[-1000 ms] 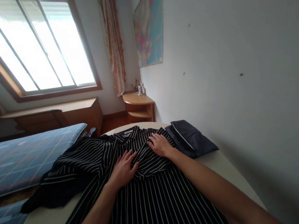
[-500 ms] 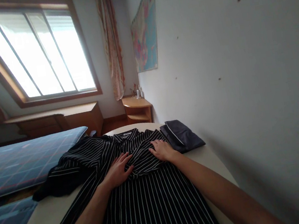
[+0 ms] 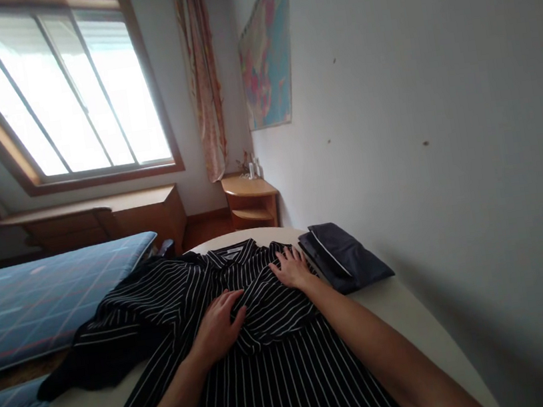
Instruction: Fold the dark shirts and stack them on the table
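A black shirt with white stripes (image 3: 287,383) lies spread over the table, its collar at the far side. One sleeve is folded across the chest, under my hands; the other side spreads out to the left, past the table edge. My left hand (image 3: 222,325) rests on the middle of the shirt, fingers stretched and thumb apart. Farther up and to the right, my right hand (image 3: 291,269) lies with spread fingers on the folded part near the shoulder. Neither hand grips the cloth.
A folded dark garment with a pale edge (image 3: 347,257) lies at the table's right, near the wall. The pale rounded table (image 3: 419,317) bears both garments. Left stands a bed with a blue checked mattress (image 3: 62,293). Behind are a corner shelf (image 3: 249,185) and a desk (image 3: 144,198).
My right hand has shifted slightly up the shirt toward the shoulder, its fingers more spread. My left hand stays near the middle. The view has moved a little closer.
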### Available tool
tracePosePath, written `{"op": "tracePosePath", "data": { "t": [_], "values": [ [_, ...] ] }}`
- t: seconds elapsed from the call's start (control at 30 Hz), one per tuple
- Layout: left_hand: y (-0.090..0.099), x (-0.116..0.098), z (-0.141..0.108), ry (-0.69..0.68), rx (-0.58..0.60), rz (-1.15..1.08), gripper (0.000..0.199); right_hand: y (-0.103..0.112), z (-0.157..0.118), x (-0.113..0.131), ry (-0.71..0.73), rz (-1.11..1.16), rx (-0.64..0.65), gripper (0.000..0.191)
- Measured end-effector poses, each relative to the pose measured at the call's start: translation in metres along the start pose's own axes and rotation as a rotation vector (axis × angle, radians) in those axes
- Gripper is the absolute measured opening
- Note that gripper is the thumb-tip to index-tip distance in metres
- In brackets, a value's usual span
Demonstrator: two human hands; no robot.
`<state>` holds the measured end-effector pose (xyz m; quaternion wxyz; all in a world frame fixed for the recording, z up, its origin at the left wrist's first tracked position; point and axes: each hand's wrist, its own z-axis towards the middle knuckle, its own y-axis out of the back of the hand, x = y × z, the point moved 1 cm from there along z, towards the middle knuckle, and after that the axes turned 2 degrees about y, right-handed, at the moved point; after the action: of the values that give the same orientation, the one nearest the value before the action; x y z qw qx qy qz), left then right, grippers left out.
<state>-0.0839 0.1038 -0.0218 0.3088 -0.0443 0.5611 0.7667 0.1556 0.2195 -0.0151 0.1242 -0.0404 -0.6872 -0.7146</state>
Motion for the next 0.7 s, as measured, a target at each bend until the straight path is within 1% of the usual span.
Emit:
{"op": "tracePosePath", "data": {
  "t": [0.1,0.2,0.3,0.4,0.47,0.53,0.7],
  "values": [
    [-0.001,0.000,0.004,0.029,-0.020,-0.008,0.040,0.000,0.004,-0.001,-0.049,-0.008,0.034,0.078],
    [-0.003,0.000,0.005,0.013,0.002,0.004,0.043,0.004,0.013,-0.003,-0.105,-0.022,0.042,0.084],
    [-0.005,0.000,0.004,0.011,0.052,0.035,0.048,0.004,0.019,-0.005,-0.113,-0.031,0.017,0.082],
    [-0.008,0.002,0.002,0.020,0.091,0.074,0.052,0.003,0.017,-0.004,-0.082,-0.036,-0.064,0.074],
    [-0.010,0.003,0.002,0.026,0.106,0.094,0.052,0.004,0.010,-0.001,-0.041,-0.041,-0.133,0.069],
    [-0.012,0.005,0.002,0.027,0.116,0.109,0.053,0.006,-0.002,0.002,0.021,-0.039,-0.167,0.067],
    [-0.014,0.007,0.003,0.019,0.131,0.133,0.055,0.014,-0.047,0.004,0.169,-0.018,-0.114,0.069]
  ]
}}
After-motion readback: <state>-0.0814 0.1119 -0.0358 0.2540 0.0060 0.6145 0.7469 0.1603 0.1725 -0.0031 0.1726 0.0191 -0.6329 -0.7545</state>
